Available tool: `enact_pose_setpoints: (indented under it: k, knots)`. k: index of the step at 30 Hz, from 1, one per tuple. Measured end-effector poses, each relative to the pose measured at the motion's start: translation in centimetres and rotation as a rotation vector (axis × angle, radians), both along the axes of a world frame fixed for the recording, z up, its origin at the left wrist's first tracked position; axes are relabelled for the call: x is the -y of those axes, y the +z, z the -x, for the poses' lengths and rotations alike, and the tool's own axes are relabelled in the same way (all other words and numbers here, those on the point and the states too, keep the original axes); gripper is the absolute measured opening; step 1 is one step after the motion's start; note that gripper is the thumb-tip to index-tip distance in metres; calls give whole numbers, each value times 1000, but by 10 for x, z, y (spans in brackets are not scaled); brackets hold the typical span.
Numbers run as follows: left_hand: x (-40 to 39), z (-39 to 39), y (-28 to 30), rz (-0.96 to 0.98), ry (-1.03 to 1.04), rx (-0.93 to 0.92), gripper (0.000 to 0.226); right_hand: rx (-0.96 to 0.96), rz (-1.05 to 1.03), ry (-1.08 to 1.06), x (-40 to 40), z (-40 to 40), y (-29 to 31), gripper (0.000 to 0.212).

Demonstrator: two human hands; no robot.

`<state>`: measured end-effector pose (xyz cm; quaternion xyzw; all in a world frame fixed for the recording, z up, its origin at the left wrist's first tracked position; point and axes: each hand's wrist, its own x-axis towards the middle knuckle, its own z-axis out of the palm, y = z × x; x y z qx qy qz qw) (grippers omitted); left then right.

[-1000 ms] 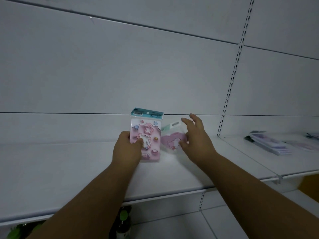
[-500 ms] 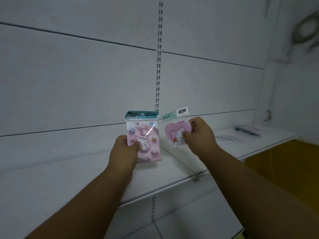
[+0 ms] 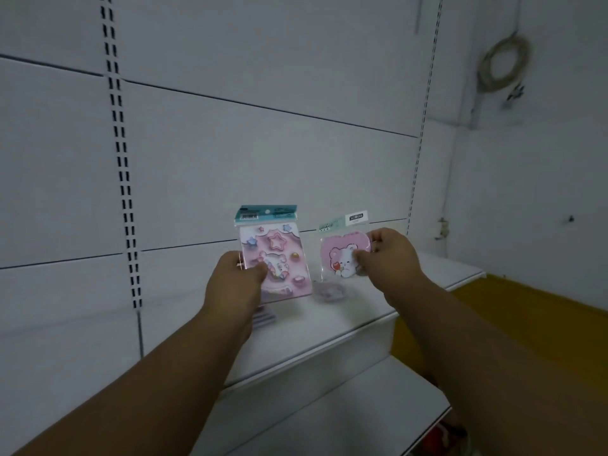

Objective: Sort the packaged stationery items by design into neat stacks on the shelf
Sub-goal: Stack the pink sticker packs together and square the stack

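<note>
Head view looks along a white shelf (image 3: 368, 311) with both arms stretched toward it and one packet in each hand. At about nine o'clock from the centre, a small stack of packets (image 3: 265, 314) lies on the shelf, mostly hidden under the left wrist, and at about six o'clock from the right-hand packet a round purple packet (image 3: 330, 292) lies flat by itself; these look like the starts of sorted piles, so the sorting seems under way but not finished, with the two held packets not yet placed. The left hand (image 3: 232, 284) is curled round the lower left edge of the tall pink packet (image 3: 274, 255), thumb across its front, holding it upright above the stack. At three o'clock from it, well apart, the right hand (image 3: 388, 258) pinches the heart packet (image 3: 340, 255) by its right side, thumb on the front and fingers behind, keeping it upright just above the round purple packet. My guess is that each packet goes down on the pile of its own design.
</note>
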<state>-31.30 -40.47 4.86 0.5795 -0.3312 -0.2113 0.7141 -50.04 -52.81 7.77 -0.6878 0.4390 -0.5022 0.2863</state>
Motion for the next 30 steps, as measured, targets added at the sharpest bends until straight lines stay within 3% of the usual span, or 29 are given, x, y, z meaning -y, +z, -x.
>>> enact_pose_setpoints:
  k: [6, 16, 21, 27, 30]
  knots:
    - [61, 2, 0, 8, 47, 5, 9, -71, -135, 43, 68, -21, -16, 7]
    - [121, 11, -4, 13, 172, -83, 13, -243, -508, 288, 149, -46, -44, 19]
    - [138, 34, -13, 22, 225, -163, 10, -603, -178, 256, 176, -48, -59, 33]
    - [152, 52, -20, -20, 260, -158, 12, -713, -19, 359, 190, -48, -67, 44]
    - [160, 58, -19, -29, 251, -140, 14, -778, -42, 410, 194, -44, -58, 35]
